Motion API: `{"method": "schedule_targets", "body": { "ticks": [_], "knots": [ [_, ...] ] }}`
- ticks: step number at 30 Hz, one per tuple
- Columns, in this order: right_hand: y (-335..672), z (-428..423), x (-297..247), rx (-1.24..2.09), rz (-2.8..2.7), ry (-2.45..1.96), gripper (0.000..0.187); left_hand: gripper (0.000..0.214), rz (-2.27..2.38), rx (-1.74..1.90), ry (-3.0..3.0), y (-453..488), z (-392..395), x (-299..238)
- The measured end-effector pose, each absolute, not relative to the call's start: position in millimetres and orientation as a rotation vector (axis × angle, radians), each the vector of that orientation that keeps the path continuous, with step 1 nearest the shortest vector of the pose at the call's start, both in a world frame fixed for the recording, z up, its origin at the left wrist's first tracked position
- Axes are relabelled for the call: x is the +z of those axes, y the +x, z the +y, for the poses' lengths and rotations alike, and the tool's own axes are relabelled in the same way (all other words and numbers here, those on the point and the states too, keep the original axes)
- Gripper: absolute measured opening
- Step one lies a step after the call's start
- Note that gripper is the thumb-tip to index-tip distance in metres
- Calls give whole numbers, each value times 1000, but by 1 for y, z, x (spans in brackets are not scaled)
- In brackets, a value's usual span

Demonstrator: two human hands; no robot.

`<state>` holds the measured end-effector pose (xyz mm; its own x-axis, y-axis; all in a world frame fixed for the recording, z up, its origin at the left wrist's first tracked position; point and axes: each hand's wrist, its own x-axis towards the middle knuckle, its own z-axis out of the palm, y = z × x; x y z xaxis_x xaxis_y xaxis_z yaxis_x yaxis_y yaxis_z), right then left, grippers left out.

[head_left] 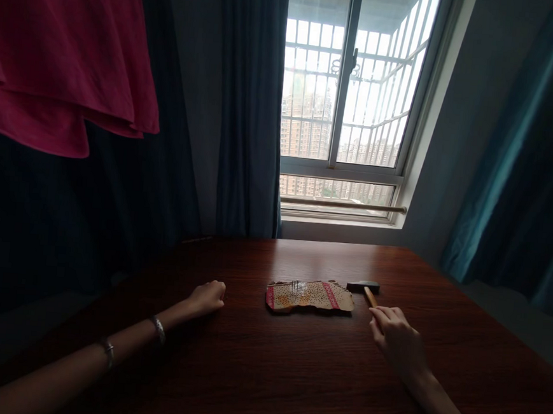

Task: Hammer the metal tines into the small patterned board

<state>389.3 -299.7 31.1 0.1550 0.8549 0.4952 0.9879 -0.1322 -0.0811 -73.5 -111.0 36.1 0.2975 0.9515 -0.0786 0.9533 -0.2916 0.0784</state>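
Observation:
My right hand (397,338) is closed round the wooden handle of a hammer (370,296), whose dark head lies at the far end of the handle, close to the table top. Left of the hammer head is a flat, ragged-edged piece of board or cardboard (314,302), pale with dark specks and red bands. Several thin nails (294,285) stand upright near its back edge, beside a shiny clear patch. My left hand (209,296) rests as a closed fist on the table, left of the board and apart from it. Whatever may be inside that fist is hidden.
The brown wooden table (245,364) reaches back to the wall below a barred window (344,110). Dark blue curtains (251,103) hang on both sides. A pink cloth (68,56) hangs at upper left, above the table's height.

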Motion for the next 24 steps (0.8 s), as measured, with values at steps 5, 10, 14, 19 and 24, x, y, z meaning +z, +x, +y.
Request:
{"method": "schedule_targets", "body": {
  "ticks": [5, 10, 14, 19, 24],
  "knots": [
    [387, -301, 33, -461, -1769, -1981, 27, 17, 1807, -12, 2431, -74, -107, 32],
    [386, -304, 33, -404, -1779, -1905, 27, 15, 1755, 113, 2333, -78, -99, 31],
    [378, -305, 36, -132, -1774, -1779, 28, 17, 1589, 352, 2157, -69, -102, 45],
    [336, -280, 51, 524, -1631, -1431, 25, 31, 1316, 665, 1892, -19, -117, 77],
    [281, -228, 61, 923, -1330, -1183, 33, 32, 1029, 866, 1908, 50, -128, 93]
  ]
}}
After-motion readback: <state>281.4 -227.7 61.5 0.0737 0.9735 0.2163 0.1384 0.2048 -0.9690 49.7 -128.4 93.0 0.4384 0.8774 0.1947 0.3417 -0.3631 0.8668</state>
